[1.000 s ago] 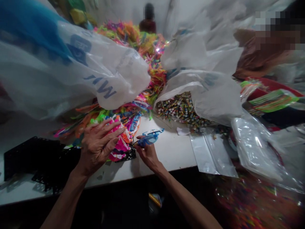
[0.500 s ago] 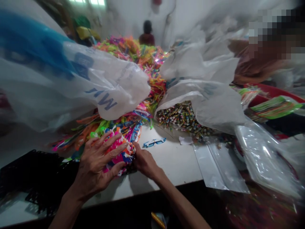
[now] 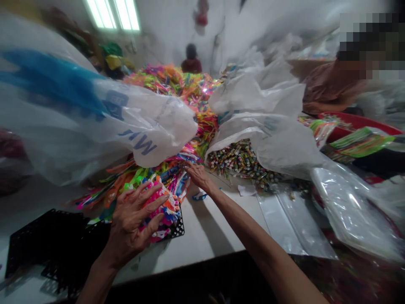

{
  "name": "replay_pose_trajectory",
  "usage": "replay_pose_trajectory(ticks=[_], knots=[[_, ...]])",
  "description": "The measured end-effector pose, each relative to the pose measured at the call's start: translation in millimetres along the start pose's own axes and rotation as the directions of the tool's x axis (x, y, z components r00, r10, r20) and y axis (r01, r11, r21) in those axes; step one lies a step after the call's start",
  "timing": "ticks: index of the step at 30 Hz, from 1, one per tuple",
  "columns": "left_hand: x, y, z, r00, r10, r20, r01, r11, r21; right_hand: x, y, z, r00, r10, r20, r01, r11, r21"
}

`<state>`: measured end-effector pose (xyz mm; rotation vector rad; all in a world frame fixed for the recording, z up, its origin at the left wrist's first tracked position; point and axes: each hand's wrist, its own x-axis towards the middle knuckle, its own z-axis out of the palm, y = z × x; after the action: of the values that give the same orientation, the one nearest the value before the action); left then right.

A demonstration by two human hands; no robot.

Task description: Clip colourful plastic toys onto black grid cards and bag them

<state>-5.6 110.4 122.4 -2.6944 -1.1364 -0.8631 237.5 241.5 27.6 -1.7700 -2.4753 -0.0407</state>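
My left hand [image 3: 134, 213] lies with fingers spread over a bundle of bright plastic pieces [image 3: 169, 207], pink, orange, white and blue. The bundle rests on a black perforated tray [image 3: 179, 226], mostly covered by hand and pieces. My right hand [image 3: 196, 174] is stretched forward to the near edge of a heap of coloured plastic pieces [image 3: 207, 128]. Its fingers are drawn together at the fingertips; what they hold, if anything, cannot be made out. Just below the right wrist, a blue glasses-shaped piece [image 3: 199, 196] lies on the white table [image 3: 234, 219], partly hidden.
Black perforated trays [image 3: 47, 240] sit at left. Big white plastic bags [image 3: 158, 122] flank the heap; the right one spills small patterned sticks [image 3: 234, 156]. Clear plastic bags [image 3: 287, 228] overhang the front edge at right. Another person [image 3: 329, 82] sits beside a red basin [image 3: 357, 122].
My right hand has left the bundle and moved forward to the heap, uncovering the tray's corner and partly covering the blue piece. The left hand stays on the bundle. The view has tilted up slightly.
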Motion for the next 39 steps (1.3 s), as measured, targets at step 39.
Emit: replay_pose_trajectory(ticks=[39], knots=[[0.0, 5.7, -0.5, 0.995, -0.089, 0.036, 0.091, 0.994, -0.066, -164.2, -129.6, 8.9, 0.91, 0.362, -0.203, -0.092, 0.653, 0.752]])
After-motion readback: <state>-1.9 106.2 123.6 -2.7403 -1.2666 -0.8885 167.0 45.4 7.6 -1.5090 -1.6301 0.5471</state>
